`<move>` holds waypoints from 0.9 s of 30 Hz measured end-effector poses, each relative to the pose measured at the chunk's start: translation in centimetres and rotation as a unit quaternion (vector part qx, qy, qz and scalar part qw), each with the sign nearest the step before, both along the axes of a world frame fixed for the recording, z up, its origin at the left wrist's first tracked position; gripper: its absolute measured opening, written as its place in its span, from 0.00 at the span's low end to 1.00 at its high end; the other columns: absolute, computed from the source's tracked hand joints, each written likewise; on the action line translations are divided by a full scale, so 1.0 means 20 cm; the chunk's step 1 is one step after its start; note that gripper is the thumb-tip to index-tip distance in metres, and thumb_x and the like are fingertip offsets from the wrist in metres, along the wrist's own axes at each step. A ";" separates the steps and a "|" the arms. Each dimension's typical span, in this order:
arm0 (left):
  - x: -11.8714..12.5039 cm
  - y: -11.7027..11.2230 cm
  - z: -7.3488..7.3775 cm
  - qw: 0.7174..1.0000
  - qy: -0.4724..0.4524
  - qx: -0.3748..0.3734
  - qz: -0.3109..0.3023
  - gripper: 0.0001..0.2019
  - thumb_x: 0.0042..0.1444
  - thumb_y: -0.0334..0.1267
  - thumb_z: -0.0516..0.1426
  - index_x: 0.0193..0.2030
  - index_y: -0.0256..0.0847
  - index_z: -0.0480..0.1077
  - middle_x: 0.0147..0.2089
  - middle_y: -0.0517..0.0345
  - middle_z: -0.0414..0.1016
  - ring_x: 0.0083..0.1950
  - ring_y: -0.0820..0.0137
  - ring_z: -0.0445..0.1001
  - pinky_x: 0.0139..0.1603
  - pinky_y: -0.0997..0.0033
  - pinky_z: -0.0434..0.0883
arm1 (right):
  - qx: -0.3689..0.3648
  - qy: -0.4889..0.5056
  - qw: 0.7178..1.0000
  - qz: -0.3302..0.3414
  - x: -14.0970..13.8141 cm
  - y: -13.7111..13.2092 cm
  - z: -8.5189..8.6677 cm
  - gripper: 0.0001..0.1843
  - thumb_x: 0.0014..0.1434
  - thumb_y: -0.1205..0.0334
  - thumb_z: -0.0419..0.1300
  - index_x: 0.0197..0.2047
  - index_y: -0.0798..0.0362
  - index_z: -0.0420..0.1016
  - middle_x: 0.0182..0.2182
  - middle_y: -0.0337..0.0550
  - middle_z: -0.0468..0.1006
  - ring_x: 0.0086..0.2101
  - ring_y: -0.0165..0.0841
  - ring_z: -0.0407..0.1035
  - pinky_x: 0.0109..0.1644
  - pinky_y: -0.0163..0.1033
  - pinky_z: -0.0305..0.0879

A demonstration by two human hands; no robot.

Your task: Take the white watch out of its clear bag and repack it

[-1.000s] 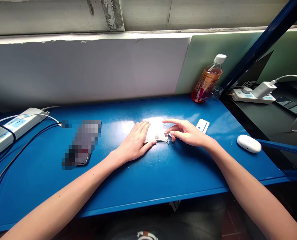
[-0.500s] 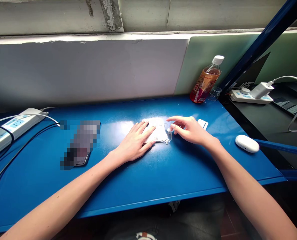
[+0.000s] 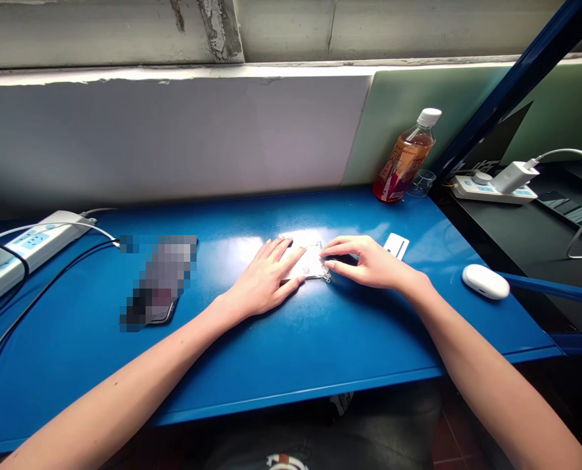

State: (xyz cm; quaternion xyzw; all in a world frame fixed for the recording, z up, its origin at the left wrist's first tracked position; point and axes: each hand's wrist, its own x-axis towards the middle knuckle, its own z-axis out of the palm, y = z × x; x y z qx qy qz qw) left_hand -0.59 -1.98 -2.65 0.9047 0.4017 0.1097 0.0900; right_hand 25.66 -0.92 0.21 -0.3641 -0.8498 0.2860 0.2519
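A small pale packet (image 3: 309,264) with a printed code lies flat on the blue table (image 3: 291,339), in a patch of glare. My left hand (image 3: 264,281) rests flat on the packet's left part, fingers stretched out. My right hand (image 3: 366,261) lies at the packet's right edge, fingers curled down with the tips touching that edge. Just right of my right hand sits a small white card (image 3: 396,245).
A phone (image 3: 158,281) lies to the left, power strips with cables (image 3: 31,245) at the far left. A bottle of orange drink (image 3: 405,156) and a clear cup (image 3: 422,181) stand at the back right. A white earbud case (image 3: 485,281) sits near the table's right edge.
My right hand has dropped from a raised, spread pose to fingertips pressed on the packet's right edge, where a clear flap stood up half a second ago. My left hand has stayed put.
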 end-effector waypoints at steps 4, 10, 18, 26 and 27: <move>0.00 0.00 0.00 1.000 -0.002 -0.005 -0.003 0.28 0.69 0.50 0.48 0.72 0.40 0.56 0.74 0.38 0.53 0.74 0.46 0.52 0.70 0.41 0.55 | 0.051 -0.054 0.997 -0.008 0.00 -0.01 -0.02 0.17 0.63 0.56 0.61 0.51 0.53 0.81 0.49 0.52 0.80 0.46 0.43 0.76 0.51 0.46 0.71; 0.00 0.01 -0.01 1.000 0.010 0.003 -0.002 0.28 0.69 0.52 0.48 0.71 0.41 0.57 0.74 0.39 0.52 0.74 0.46 0.51 0.71 0.42 0.54 | 0.122 -0.082 0.989 -0.014 -0.05 -0.04 -0.06 0.13 0.62 0.60 0.61 0.45 0.57 0.82 0.50 0.56 0.80 0.49 0.46 0.75 0.53 0.49 0.73; 0.00 0.01 -0.02 1.000 -0.006 0.005 -0.006 0.28 0.69 0.53 0.48 0.71 0.43 0.58 0.74 0.41 0.54 0.74 0.47 0.52 0.70 0.40 0.55 | 0.203 -0.153 0.967 0.004 -0.10 -0.09 -0.05 0.18 0.65 0.63 0.55 0.50 0.65 0.78 0.55 0.62 0.78 0.58 0.52 0.69 0.61 0.53 0.70; 0.00 0.01 -0.04 1.000 0.006 -0.001 0.003 0.32 0.67 0.54 0.50 0.72 0.39 0.55 0.74 0.37 0.51 0.75 0.46 0.50 0.71 0.40 0.53 | 0.236 -0.147 0.961 -0.012 -0.16 -0.12 -0.08 0.22 0.63 0.66 0.54 0.55 0.71 0.75 0.55 0.66 0.77 0.56 0.52 0.72 0.60 0.51 0.71; 0.00 0.01 -0.04 1.000 0.007 0.000 0.006 0.34 0.67 0.55 0.50 0.72 0.36 0.53 0.74 0.36 0.51 0.75 0.46 0.50 0.71 0.40 0.52 | 0.223 -0.126 0.966 -0.019 -0.16 -0.11 -0.09 0.21 0.63 0.65 0.55 0.54 0.68 0.77 0.54 0.64 0.77 0.56 0.50 0.72 0.60 0.51 0.72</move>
